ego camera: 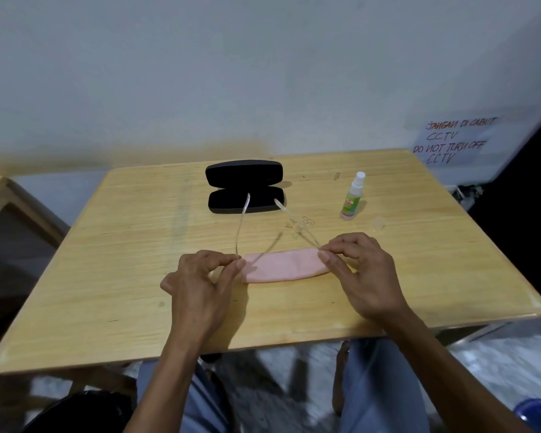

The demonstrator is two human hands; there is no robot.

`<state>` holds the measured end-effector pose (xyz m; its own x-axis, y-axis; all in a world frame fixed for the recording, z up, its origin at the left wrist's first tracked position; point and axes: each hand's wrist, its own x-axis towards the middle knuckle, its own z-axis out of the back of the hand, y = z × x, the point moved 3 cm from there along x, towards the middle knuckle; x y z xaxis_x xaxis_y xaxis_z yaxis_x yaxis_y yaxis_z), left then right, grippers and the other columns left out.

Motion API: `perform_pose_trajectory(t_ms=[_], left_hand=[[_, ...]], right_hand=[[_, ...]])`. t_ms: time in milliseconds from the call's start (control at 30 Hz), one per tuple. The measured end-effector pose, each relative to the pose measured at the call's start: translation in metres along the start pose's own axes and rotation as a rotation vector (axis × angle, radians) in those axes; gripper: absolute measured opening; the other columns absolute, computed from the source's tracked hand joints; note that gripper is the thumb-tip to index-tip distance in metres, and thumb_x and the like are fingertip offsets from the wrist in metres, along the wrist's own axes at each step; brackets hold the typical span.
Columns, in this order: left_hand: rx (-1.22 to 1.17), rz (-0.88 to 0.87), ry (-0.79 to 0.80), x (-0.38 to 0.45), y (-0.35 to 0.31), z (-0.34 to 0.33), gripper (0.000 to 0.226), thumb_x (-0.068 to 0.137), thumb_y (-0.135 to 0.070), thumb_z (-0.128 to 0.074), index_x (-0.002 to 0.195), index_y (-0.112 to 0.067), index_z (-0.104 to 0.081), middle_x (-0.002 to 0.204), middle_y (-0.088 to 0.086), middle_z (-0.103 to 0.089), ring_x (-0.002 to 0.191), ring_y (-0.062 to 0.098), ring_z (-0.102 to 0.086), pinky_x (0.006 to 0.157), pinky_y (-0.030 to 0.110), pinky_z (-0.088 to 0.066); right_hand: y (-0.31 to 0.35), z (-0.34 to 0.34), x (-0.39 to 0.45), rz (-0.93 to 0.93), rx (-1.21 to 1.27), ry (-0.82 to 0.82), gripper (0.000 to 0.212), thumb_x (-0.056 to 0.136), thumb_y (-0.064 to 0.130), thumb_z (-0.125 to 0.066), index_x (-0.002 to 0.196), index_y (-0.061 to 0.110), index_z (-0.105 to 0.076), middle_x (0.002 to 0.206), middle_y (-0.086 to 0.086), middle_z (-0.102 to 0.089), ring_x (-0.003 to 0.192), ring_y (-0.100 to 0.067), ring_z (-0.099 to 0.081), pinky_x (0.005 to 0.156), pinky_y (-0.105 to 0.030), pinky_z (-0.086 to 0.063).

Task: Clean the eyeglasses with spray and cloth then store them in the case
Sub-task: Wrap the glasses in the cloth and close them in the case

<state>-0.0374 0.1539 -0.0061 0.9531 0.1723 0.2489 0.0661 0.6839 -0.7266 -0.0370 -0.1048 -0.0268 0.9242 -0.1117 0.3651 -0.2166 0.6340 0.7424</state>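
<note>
A: Head view only. We've got the left hand and the right hand both low over the near-middle of the wooden table, well apart from each other.

B: Grip on each?

A: Both pinched. Left fingertips are closed on the left corner of the eyeglasses, right fingertips on the right corner. Frame is clear and thin, so we can't make out the lenses. The two temple arms are spread and run away from us toward the far side.

B: Where do the tips end up?

A: Visually over the case, which is black, lying open, far-centre of the table. We can't tell whether the tips touch it or hang above it.

B: Cloth?

A: Pink cloth, folded into a long strip, flat on the table between the two hands, just under the front of the glasses. Touching or not, we can't tell.

B: Spray?

A: Spray bottle stands upright, right of the case, white nozzle, cap off. A small clear cap lies near it, nearer and to the right.

B: Anything else?

A: Handwritten paper sign on the wall, far right.
</note>
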Motion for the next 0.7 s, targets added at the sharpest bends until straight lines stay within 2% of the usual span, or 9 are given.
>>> perform_pose_trajectory(t_ms=[67, 167, 267, 367, 467, 567, 700], left_hand=[[0.001, -0.004, 0.003, 0.0, -0.001, -0.001, 0.011, 0.087, -0.038, -0.068, 0.085, -0.03, -0.076, 0.083, -0.034, -0.054, 0.104, 0.003, -0.044, 0.086, 0.03, -0.013], [0.033, -0.03, -0.028, 0.0, -0.003, -0.002, 0.012, 0.087, -0.036, -0.069, 0.083, -0.028, -0.076, 0.081, -0.035, -0.052, 0.102, 0.004, -0.044, 0.084, 0.03, -0.013], [0.082, -0.058, -0.038, 0.001, -0.005, -0.004, 0.012, 0.087, -0.036, -0.068, 0.082, -0.03, -0.076, 0.082, -0.029, -0.056, 0.102, 0.005, -0.045, 0.082, 0.032, -0.013], [0.172, -0.133, -0.025, 0.004, -0.008, -0.005, 0.01, 0.086, -0.039, -0.068, 0.081, -0.033, -0.075, 0.086, -0.022, -0.061, 0.103, 0.007, -0.046, 0.077, 0.029, -0.009], [0.295, -0.215, 0.011, 0.006, -0.012, -0.007, 0.01, 0.086, -0.039, -0.069, 0.08, -0.034, -0.075, 0.085, -0.02, -0.065, 0.102, 0.009, -0.048, 0.084, 0.034, -0.012], [0.402, -0.262, 0.099, 0.006, -0.015, -0.015, 0.01, 0.087, -0.039, -0.068, 0.084, -0.036, -0.078, 0.089, -0.018, -0.066, 0.103, 0.012, -0.049, 0.091, 0.041, -0.014], [0.442, -0.321, 0.168, 0.005, -0.016, -0.023, 0.012, 0.087, -0.036, -0.068, 0.092, -0.04, -0.078, 0.093, -0.016, -0.065, 0.104, 0.014, -0.05, 0.091, 0.041, -0.014]], right_hand=[[0.003, -0.002, 0.002, 0.056, -0.043, 0.01, 0.009, 0.089, 0.025, -0.073, 0.095, 0.023, -0.079, 0.098, 0.006, -0.067, 0.099, -0.019, -0.058, 0.084, -0.037, -0.05], [0.01, -0.006, 0.004, 0.231, -0.265, 0.072, 0.005, 0.089, 0.021, -0.073, 0.092, 0.021, -0.077, 0.101, 0.004, -0.066, 0.093, -0.023, -0.057, 0.075, -0.043, -0.048], [0.019, -0.01, 0.001, 0.417, -0.519, 0.103, 0.005, 0.083, 0.019, -0.079, 0.087, 0.018, -0.077, 0.105, -0.003, -0.068, 0.089, -0.029, -0.062, 0.067, -0.042, -0.047], [0.021, -0.011, 0.003, 0.471, -0.592, 0.125, 0.005, 0.08, 0.021, -0.082, 0.085, 0.02, -0.079, 0.105, -0.004, -0.068, 0.089, -0.03, -0.062, 0.065, -0.039, -0.045], [0.013, -0.012, 0.004, 0.318, -0.387, 0.135, 0.005, 0.083, 0.024, -0.079, 0.088, 0.022, -0.08, 0.105, 0.001, -0.064, 0.093, -0.022, -0.057, 0.071, -0.036, -0.047], [0.002, -0.006, -0.005, 0.07, -0.089, 0.069, 0.015, 0.079, 0.028, -0.083, 0.088, 0.018, -0.078, 0.1, 0.007, -0.06, 0.096, -0.013, -0.06, 0.08, -0.021, -0.047], [-0.006, 0.014, -0.014, -0.066, -0.03, -0.042, 0.019, 0.075, 0.033, -0.086, 0.079, 0.024, -0.07, 0.095, 0.008, -0.061, 0.089, -0.004, -0.06, 0.073, -0.018, -0.043]])
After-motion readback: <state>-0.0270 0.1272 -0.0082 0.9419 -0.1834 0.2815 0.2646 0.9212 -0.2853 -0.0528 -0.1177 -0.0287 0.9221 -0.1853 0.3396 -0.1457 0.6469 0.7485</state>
